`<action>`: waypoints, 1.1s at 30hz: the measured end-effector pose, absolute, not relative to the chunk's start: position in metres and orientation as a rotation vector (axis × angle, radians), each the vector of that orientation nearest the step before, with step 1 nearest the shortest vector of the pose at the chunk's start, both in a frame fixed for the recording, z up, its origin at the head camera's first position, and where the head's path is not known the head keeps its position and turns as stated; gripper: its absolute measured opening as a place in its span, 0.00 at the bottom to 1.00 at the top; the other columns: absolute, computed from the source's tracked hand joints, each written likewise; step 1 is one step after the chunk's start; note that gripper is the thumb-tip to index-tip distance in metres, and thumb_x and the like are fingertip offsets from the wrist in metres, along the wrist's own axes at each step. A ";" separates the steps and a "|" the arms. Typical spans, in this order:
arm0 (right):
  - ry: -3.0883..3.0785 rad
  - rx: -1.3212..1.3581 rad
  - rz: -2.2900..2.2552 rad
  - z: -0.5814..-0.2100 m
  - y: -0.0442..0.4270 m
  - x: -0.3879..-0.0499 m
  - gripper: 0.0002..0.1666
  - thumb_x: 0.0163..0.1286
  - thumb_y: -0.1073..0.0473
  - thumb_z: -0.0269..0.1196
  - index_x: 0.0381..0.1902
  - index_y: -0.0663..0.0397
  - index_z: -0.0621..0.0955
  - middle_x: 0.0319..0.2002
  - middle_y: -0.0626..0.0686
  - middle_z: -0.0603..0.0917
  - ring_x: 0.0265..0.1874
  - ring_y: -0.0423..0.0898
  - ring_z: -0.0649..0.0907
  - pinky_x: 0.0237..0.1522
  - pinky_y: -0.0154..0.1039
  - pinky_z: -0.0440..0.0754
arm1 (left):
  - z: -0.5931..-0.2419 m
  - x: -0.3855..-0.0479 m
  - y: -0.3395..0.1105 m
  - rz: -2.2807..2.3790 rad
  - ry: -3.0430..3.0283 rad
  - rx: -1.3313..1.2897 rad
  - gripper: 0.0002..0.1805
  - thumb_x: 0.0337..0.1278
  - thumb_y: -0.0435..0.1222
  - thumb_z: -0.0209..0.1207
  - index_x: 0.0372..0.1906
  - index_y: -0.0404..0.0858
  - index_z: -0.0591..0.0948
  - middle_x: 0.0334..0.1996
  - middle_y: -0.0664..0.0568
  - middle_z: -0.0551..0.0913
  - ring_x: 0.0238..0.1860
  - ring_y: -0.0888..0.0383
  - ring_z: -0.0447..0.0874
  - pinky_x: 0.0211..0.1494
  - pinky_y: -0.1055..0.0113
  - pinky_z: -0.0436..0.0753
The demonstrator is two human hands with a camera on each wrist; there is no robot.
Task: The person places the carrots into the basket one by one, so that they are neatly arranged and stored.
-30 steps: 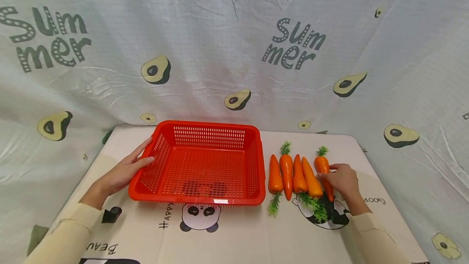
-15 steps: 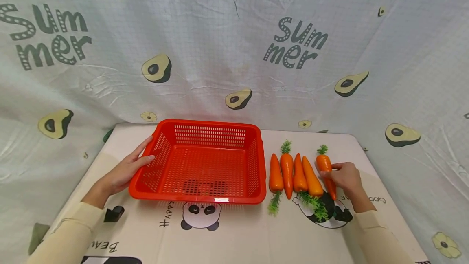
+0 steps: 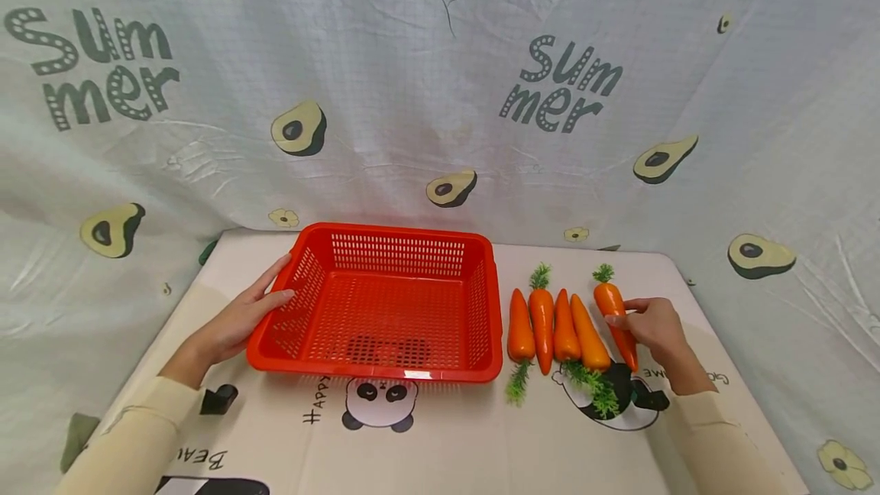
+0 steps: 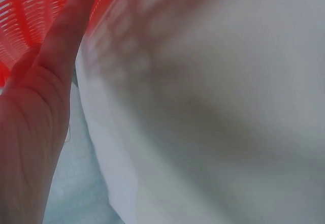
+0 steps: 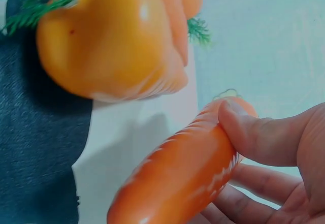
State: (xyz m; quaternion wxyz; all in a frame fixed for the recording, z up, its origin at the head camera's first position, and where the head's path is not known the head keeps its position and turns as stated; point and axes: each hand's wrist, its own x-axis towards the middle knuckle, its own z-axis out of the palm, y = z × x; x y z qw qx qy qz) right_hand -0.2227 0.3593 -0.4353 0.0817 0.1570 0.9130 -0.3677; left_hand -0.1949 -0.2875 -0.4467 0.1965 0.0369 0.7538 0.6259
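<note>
Seemingly early: four carrots [image 3: 566, 331] right of centre, none in basket [image 3: 374, 373]; right hand [image 3: 656, 327] pinches fifth carrot [image 5: 183, 168]. Left hand [image 3: 234, 323], fingers straight, touches basket's left side.

Lettering on the backdrop cloth [image 3: 371, 44] spells "SUM" over "MER" twice; on the table cover [image 3: 440, 457], "HAPPY" [image 3: 317, 399] runs sideways beside the panda print [image 3: 380, 396]; "BEA" [image 3: 206, 458] lies upside down, running toward the left sleeve [image 3: 131, 441]; inverted, partly covered letters at right seem to show "GO" and "ME".
</note>
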 end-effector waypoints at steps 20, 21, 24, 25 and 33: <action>2.731 0.348 -1.112 -0.415 0.344 -0.229 0.35 0.70 0.59 0.67 0.66 0.79 0.73 0.60 0.78 0.77 0.44 0.60 0.84 0.43 0.44 0.90 | -0.447 -0.191 -0.286 1.755 2.127 0.081 0.42 0.83 0.50 0.47 0.84 0.65 0.35 0.82 0.35 0.50 0.61 0.48 0.75 0.55 0.59 0.89; 2.733 0.342 -1.110 -0.414 0.344 -0.229 0.35 0.70 0.59 0.67 0.66 0.79 0.73 0.60 0.78 0.77 0.43 0.59 0.84 0.43 0.44 0.90 | -0.447 -0.191 -0.286 1.757 2.127 0.080 0.41 0.83 0.50 0.47 0.84 0.65 0.35 0.82 0.35 0.50 0.60 0.48 0.75 0.55 0.59 0.89; 2.738 0.328 -1.102 -0.412 0.342 -0.231 0.35 0.69 0.59 0.68 0.66 0.79 0.73 0.60 0.78 0.77 0.43 0.59 0.85 0.43 0.45 0.90 | -0.447 -0.191 -0.285 1.757 2.129 0.086 0.41 0.83 0.50 0.46 0.84 0.64 0.35 0.82 0.35 0.49 0.60 0.49 0.75 0.55 0.60 0.89; 2.738 0.326 -1.102 -0.411 0.342 -0.231 0.35 0.69 0.60 0.67 0.66 0.79 0.74 0.60 0.78 0.77 0.43 0.60 0.85 0.43 0.46 0.90 | -0.447 -0.191 -0.285 1.757 2.130 0.086 0.41 0.83 0.50 0.46 0.84 0.64 0.35 0.82 0.35 0.49 0.60 0.49 0.75 0.55 0.60 0.89; 2.725 0.308 -1.110 -0.408 0.337 -0.238 0.34 0.70 0.60 0.67 0.67 0.78 0.74 0.62 0.78 0.77 0.47 0.62 0.85 0.46 0.46 0.90 | -0.445 -0.191 -0.283 1.762 2.120 0.069 0.42 0.83 0.50 0.46 0.84 0.64 0.34 0.82 0.35 0.49 0.60 0.49 0.75 0.54 0.60 0.89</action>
